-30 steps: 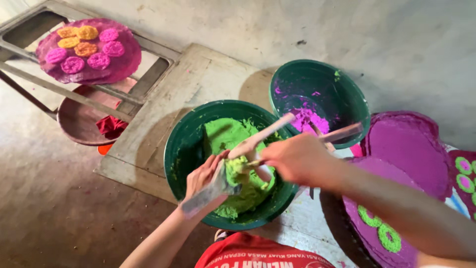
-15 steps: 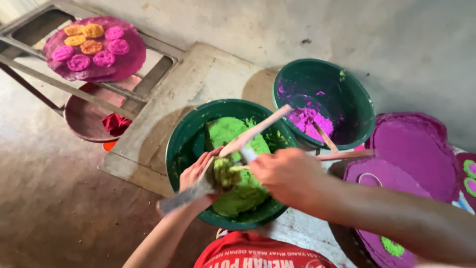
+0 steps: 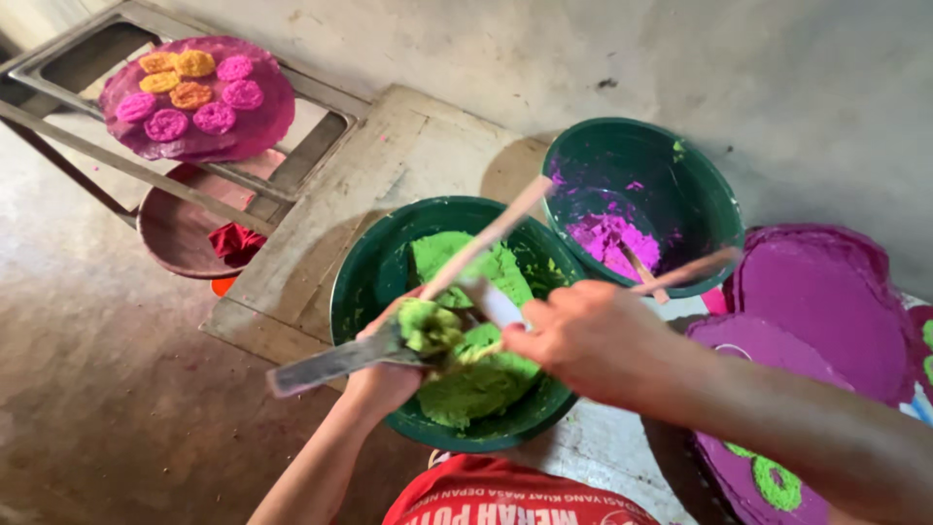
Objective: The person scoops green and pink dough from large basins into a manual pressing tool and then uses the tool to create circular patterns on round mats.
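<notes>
Head view, nearest to you: your left hand [image 3: 389, 374] is curled around a flat metal blade [image 3: 335, 360] that carries a lump of green dough [image 3: 430, 326], held just above the green basin [image 3: 364, 292]. Your right hand [image 3: 583, 340] is clenched on a pale stick [image 3: 486, 238] that slants up and away, its lower end at the lump; a white piece shows beside the fingers, but you cannot tell what it is.

That dough looks soft, moist and crumbly, light for its bulk, and likely to stick or break apart if pinched. Judging by this, support it from below with the blade and steer it with the stick.

More green dough [image 3: 476, 379] fills the basin beneath, which sits on a worn wooden board [image 3: 389, 156]. To your right lie purple-stained round trays [image 3: 826, 292], one bearing a green ring [image 3: 777, 481]. Further off stands a second green basin [image 3: 700, 194] holding pink dough [image 3: 607, 238] and a stick. Farthest left, a metal frame [image 3: 58, 68] carries a purple tray [image 3: 272, 122] of pink and orange pieces, with a brown bowl [image 3: 170, 233] below it.
</notes>
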